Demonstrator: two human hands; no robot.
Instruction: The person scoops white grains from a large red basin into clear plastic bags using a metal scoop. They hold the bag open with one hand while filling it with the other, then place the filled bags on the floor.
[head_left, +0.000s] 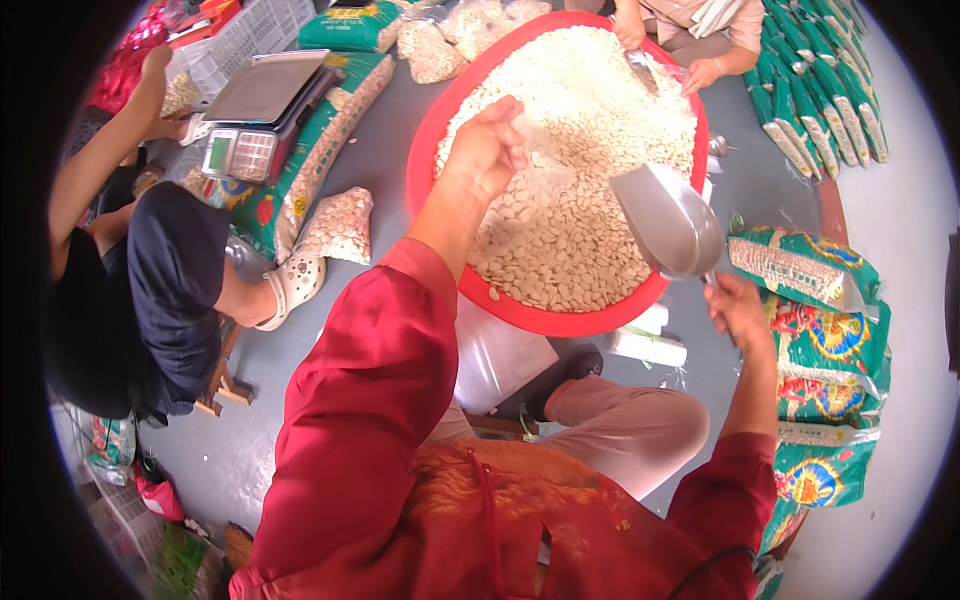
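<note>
My left hand pinches the top of a clear plastic bag over a wide red tub. The bag hangs with its lower part against the seeds; how much is inside is hard to tell. Pale, flat seeds, apparently pumpkin seeds, fill the tub. My right hand grips the handle of a metal scoop above the tub's right rim. The scoop's bowl looks bare and points up and left, towards the bag.
Across the tub, another person's hands hold a bag and scoop. A digital scale rests on a green sack at left, near a seated person's shoe. Filled green bags lie right; plastic rolls lie below the tub.
</note>
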